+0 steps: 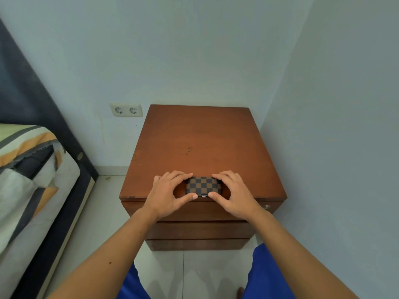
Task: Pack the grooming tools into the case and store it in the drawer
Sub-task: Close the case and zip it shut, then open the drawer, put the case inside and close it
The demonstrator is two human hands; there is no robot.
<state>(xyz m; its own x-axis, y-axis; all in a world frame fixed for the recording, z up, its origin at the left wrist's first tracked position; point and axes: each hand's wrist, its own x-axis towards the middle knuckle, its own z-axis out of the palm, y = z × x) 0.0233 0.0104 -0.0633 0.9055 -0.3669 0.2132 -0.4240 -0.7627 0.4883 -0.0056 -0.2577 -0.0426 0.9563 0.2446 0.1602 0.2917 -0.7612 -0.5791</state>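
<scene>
We've got both hands on the checkered case [203, 186]: left hand [170, 194] pinches its left end btwn fingers & thumb, right hand [234, 194] does likewise on the right end. Case lies flat, closed, at the front edge of the wooden nightstand [194, 137], above its shut drawers [198, 230]. Bed [32, 169] to the left, wall socket [126, 110] behind.

Checkered brown-black case [203, 185] closed, flat on cabinet top near front edge; drawers [200, 230] closed.
</scene>
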